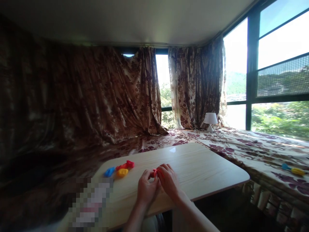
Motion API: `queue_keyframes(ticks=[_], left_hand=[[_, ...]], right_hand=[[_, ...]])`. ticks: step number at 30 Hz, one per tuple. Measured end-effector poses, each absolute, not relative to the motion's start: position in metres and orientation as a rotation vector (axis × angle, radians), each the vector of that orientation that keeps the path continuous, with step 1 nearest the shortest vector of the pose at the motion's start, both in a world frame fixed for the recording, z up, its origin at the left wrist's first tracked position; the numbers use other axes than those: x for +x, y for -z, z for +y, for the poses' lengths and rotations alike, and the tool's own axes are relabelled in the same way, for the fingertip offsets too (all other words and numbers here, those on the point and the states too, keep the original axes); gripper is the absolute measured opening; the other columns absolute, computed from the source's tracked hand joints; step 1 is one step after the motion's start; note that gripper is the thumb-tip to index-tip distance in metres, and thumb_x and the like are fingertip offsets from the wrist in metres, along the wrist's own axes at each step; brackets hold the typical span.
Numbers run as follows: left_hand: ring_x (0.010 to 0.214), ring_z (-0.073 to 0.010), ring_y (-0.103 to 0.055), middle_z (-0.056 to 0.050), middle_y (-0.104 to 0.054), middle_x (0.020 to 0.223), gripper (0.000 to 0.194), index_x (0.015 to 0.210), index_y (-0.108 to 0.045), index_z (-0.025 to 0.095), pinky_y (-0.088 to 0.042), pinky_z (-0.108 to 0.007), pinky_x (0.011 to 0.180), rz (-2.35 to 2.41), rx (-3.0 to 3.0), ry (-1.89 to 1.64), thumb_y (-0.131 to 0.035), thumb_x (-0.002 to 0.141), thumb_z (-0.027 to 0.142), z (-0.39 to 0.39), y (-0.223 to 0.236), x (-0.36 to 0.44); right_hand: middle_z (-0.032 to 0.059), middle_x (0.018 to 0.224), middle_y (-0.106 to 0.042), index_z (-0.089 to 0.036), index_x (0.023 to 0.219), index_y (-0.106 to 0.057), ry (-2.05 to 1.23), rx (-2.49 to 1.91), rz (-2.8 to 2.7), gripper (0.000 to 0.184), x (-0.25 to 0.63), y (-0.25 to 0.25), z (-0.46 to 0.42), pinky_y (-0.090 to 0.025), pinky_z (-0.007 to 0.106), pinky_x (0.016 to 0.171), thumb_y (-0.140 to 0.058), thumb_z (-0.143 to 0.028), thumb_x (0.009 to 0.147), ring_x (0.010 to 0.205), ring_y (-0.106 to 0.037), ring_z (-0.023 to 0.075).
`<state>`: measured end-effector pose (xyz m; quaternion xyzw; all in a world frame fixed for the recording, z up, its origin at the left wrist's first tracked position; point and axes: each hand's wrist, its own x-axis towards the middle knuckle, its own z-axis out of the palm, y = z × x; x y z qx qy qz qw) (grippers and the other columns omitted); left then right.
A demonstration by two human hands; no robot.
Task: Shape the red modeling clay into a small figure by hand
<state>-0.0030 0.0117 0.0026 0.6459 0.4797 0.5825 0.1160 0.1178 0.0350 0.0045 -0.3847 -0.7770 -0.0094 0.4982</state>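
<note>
Above the near part of the light wooden table (193,167), my left hand (146,187) and my right hand (168,180) meet at the fingertips. Both are closed around a small red piece of soft-looking material (155,172). Only a bit of it shows between the fingers, so its full shape and kind are hidden. To the left of my hands lie a blue lump (109,171), a red lump (125,165) and a yellow lump (122,173), grouped close together on the tabletop.
A pixelated patch (93,203) covers the table's left near side. Floral cloth (231,141) spreads behind and right of the table, with a white lamp (210,121) on it. A blue-and-yellow item (297,171) lies far right. Patterned curtains (120,96) hang behind.
</note>
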Motion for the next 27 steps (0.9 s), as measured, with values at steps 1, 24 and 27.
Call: queue_keyframes(ticks=[1,24,27], left_hand=[[0.075,-0.0169,-0.06,-0.002,-0.065,0.078,0.012,0.077,-0.064,0.019,-0.046,-0.029,0.073,1.419,1.848,-1.697,-0.056,0.072,0.026,0.013,-0.002,-0.003],[0.061,-0.0136,-0.051,0.001,-0.056,0.059,0.031,0.063,-0.056,0.017,-0.041,-0.024,0.062,1.234,1.456,-1.626,-0.05,0.077,0.044,0.015,-0.005,-0.012],[0.061,-0.0138,-0.052,0.001,-0.058,0.06,0.027,0.065,-0.057,0.017,-0.041,-0.024,0.062,1.232,1.428,-1.629,-0.053,0.074,0.042,0.015,-0.005,-0.012]], right_hand=[[0.0027,0.082,-0.061,-0.021,0.08,-0.061,0.023,-0.924,-1.872,0.016,0.118,-0.004,0.035,-0.039,0.026,0.068,-0.048,-0.016,0.088,0.079,-0.051,0.0174],[0.0033,0.083,-0.059,-0.021,0.076,-0.06,0.144,-0.782,-2.024,0.015,0.118,-0.012,0.028,-0.04,0.027,0.069,-0.05,-0.017,0.087,0.079,-0.048,0.0168],[0.004,0.086,-0.058,-0.022,0.079,-0.061,0.115,-0.77,-2.02,0.015,0.118,-0.012,0.027,-0.041,0.028,0.071,-0.05,-0.017,0.087,0.081,-0.048,0.0172]])
